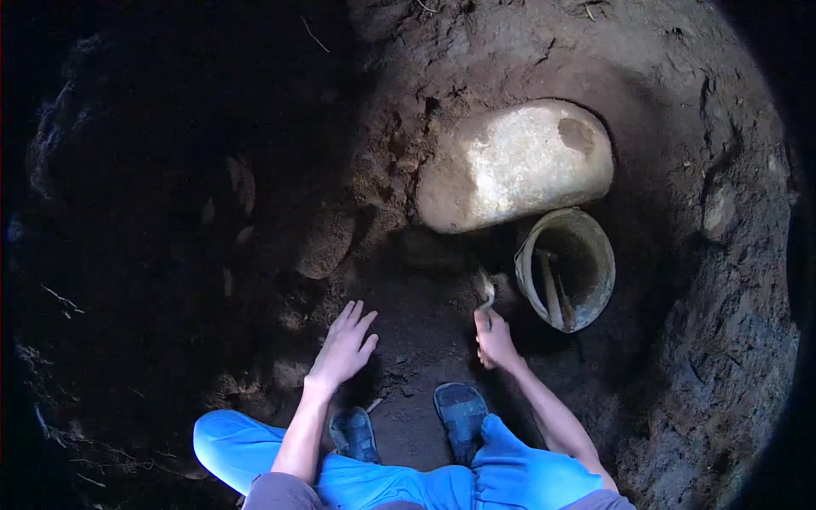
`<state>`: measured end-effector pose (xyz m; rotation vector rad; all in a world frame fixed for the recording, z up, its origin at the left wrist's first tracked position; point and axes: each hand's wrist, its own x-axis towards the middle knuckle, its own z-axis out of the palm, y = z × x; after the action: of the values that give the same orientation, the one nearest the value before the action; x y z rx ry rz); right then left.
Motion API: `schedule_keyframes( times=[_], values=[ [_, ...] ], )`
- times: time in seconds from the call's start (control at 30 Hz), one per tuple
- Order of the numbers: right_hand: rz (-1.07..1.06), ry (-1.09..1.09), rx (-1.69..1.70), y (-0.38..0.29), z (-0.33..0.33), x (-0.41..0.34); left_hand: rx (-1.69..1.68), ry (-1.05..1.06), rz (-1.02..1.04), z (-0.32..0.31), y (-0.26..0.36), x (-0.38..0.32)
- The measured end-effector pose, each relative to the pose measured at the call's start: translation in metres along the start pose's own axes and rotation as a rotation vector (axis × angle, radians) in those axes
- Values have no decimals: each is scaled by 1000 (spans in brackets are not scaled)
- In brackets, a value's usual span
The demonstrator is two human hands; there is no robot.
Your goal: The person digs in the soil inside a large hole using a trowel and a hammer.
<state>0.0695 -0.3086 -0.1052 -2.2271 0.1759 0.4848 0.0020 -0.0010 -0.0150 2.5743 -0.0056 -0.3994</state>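
My right hand [495, 339] grips the handle of a small trowel [486, 290], whose metal blade points away from me over the dark soil. Fingers apart and holding nothing, my left hand [347, 346] hovers over or rests on the earth; which of the two I cannot tell. Just right of the trowel stands a dirty bucket [605, 274]. Inside it lean a hammer-like tool with a pale handle [549, 290] and another thin tool with a brown handle [566, 311]. Beyond the bucket lies a large smooth boulder [532, 159], partly bedded in soil and brightly lit.
Rough earth walls [727, 255] curve up around the pit. A smaller stone [326, 245] juts from the soil left of the boulder. Deep shadow hides most of the left side. My feet in dark sandals [460, 414] stand on the pit floor [411, 421].
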Motion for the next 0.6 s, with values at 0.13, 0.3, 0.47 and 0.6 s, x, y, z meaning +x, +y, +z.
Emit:
schedule_keyframes(
  times=[0.13, 0.3, 0.47, 0.6],
  values=[
    [-254, 125, 44, 22, -29, -25, 14, 8, -4, -2, 14, 13],
    [-137, 173, -227, 51, -14, 10, -3, -42, 27, 10, 26, 23],
    [-120, -196, -363, 32, -17, -38, -35, -4, 4, 17, 14, 16],
    [-7, -7, -238, 13, -29, -15, -52, -56, -2, 19, 21, 19]
  ],
)
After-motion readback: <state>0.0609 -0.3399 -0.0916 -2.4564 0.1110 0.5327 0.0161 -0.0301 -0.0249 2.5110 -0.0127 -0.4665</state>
